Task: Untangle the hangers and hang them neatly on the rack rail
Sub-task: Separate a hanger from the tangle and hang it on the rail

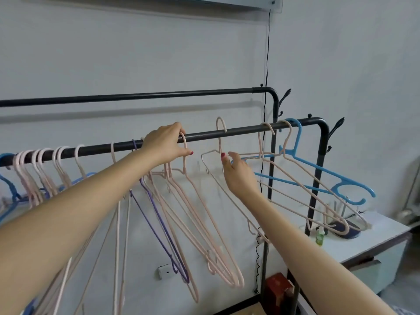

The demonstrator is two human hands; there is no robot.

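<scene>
A black rack rail (pixel 204 134) runs from lower left to upper right. My left hand (pixel 164 143) pinches the hook of a pink hanger (pixel 200 201) at the rail's middle. My right hand (pixel 238 173) grips the neck of a second pink hanger (pixel 219 126), whose hook rides above the rail, tilted. A purple hanger (pixel 159 212) hangs just left of my left hand. Several pink hangers (pixel 38 173) crowd the rail's left end. Two pink hangers (pixel 302 185) and a blue hanger (pixel 322 171) hang at the right end.
A second black rail (pixel 136 95) runs higher, close to the wall. The rack's posts (pixel 314 189) stand at the right. A white cabinet (pixel 375 237) beyond them holds a green bottle (pixel 320 237) and a dark object. A black cable (pixel 266 64) hangs down the wall.
</scene>
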